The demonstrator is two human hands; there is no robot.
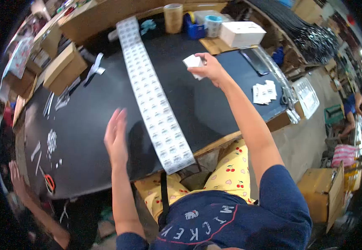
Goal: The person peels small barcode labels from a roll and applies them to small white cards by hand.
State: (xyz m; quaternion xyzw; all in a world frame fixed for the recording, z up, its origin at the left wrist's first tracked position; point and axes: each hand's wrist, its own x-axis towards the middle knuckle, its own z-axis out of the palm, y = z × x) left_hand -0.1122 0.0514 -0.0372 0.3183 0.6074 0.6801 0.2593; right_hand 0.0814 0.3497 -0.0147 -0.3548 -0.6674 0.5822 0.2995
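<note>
A long strip of printed labels [152, 96] lies across the black table [93, 141], its near end at the front edge. To the left of the strip, my left hand [117, 135] hovers with fingers stretched out, slightly blurred, holding nothing. On the other side, my right hand [210, 70] grips a small stack of white cards [194, 66] between thumb and fingers, above the table. More white cards [264, 92] lie in a loose pile at the right, near a phone [254, 62].
Orange-handled scissors [49, 183] and paper scraps [51, 141] lie at the left. Cardboard boxes [65, 68] stand at the back left. A white box [242, 34], a blue tape dispenser [194, 28] and a tan cup [173, 18] stand at the back. Another person's arm [35, 204] shows at lower left.
</note>
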